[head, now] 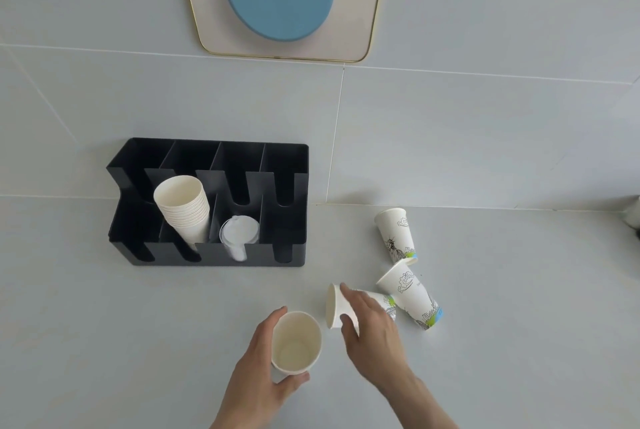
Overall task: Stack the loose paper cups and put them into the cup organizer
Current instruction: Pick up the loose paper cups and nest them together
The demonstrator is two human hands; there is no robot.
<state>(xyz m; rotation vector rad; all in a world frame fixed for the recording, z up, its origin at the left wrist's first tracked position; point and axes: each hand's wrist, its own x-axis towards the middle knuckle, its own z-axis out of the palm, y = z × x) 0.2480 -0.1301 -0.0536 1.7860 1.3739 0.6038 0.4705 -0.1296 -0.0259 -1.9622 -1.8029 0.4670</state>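
Left hand (pixel 258 364): wrapped around an upright white paper cup (pixel 296 342), mouth up, fingers and thumb pressed on its sides.
Right hand (pixel 369 319): thumb and fingers closing on a white printed paper cup lying on its side (pixel 334 305), mouth towards the left.
Loose cups: 2 more printed paper cups, a tipped one (pixel 410 293) just beside the right hand and a farther one (pixel 396 234).
Organizer: black plastic compartmented cup organizer (pixel 287 221) against the wall on the pale grey counter (pixel 138 324).
Inside it: a nested stack of plain white paper cups (pixel 183 210); a stack of clear plastic lids (pixel 239 233) in the next slot.
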